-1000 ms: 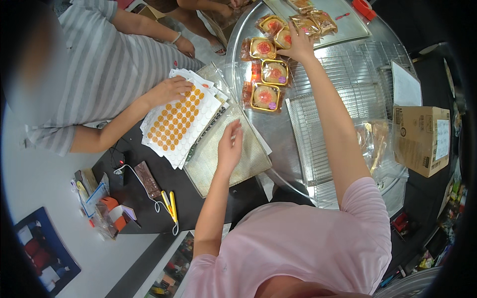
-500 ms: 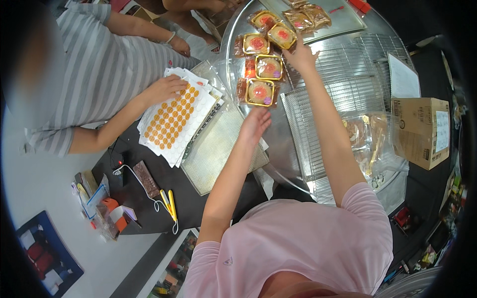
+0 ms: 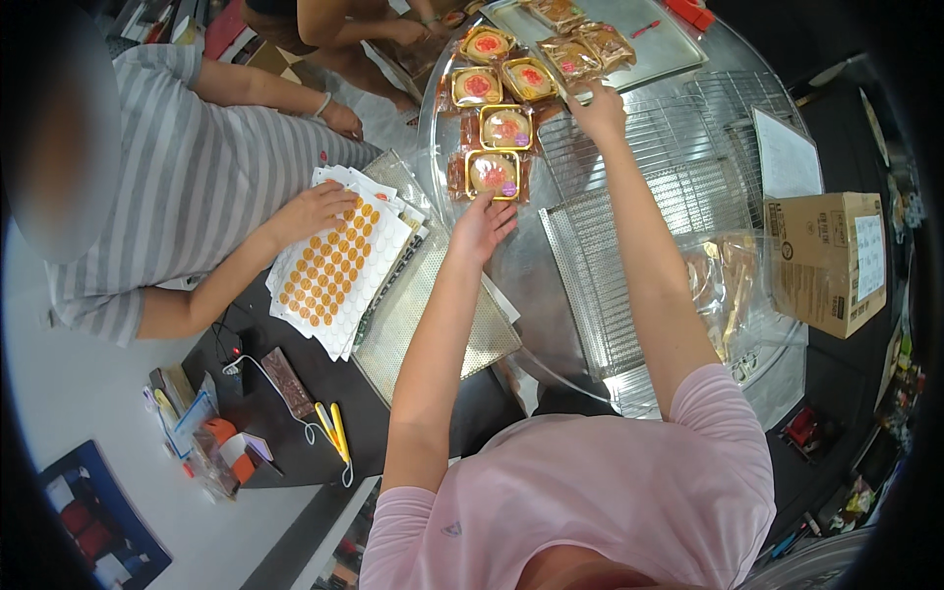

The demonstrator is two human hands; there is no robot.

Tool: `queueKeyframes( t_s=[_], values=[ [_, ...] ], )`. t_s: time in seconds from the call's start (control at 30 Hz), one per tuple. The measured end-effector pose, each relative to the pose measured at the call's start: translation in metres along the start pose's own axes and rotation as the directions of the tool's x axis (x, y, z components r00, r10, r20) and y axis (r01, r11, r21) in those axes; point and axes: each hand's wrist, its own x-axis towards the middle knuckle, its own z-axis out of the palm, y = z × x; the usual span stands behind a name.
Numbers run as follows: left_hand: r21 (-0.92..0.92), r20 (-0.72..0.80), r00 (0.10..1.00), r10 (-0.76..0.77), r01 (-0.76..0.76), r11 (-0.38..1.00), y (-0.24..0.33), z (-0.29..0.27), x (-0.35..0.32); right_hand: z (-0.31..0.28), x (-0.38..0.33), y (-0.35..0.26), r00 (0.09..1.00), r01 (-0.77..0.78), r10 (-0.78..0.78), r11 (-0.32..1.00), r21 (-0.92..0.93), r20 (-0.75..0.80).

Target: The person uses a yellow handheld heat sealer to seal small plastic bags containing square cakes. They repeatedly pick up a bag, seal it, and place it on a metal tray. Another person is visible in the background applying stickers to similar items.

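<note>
My left hand (image 3: 481, 226) reaches forward, fingertips touching the nearest wrapped pastry in a gold tray (image 3: 493, 174) on the round metal table (image 3: 531, 265). My right hand (image 3: 597, 110) stretches farther out, beside another gold-tray pastry (image 3: 506, 128) and just below several clear-wrapped brown pastries (image 3: 582, 49) on a flat metal tray (image 3: 639, 34). More gold-tray pastries (image 3: 476, 87) lie in a cluster at the table's far left. I cannot tell whether the right hand grips anything.
A person in a grey striped shirt rests a hand (image 3: 307, 212) on sheets of round orange stickers (image 3: 332, 265). Wire cooling racks (image 3: 610, 256), a cardboard box (image 3: 824, 261), yellow-handled scissors (image 3: 334, 433) and tape rolls (image 3: 221, 447) lie around. Another person's hands (image 3: 403, 29) work at the far edge.
My left hand has moved from the perforated sheet up to the nearest gold-tray pastry. The right hand stays extended near the far pastries.
</note>
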Motion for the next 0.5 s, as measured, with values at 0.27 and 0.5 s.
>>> queueKeyframes(
  t_s=[0.27, 0.5],
  values=[
    [0.294, 0.290, 0.950, -0.116, 0.027, 0.955, -0.069, -0.019, -0.111, 0.008, -0.104, -0.005, 0.974, 0.133, -0.134, 0.991, -0.019, -0.182],
    [0.488, 0.232, 0.906, -0.355, 0.207, 0.848, -0.137, -0.112, -0.271, -0.071, -0.268, -0.142, 0.891, 0.227, -0.449, 0.565, 0.794, 0.065]
  ],
)
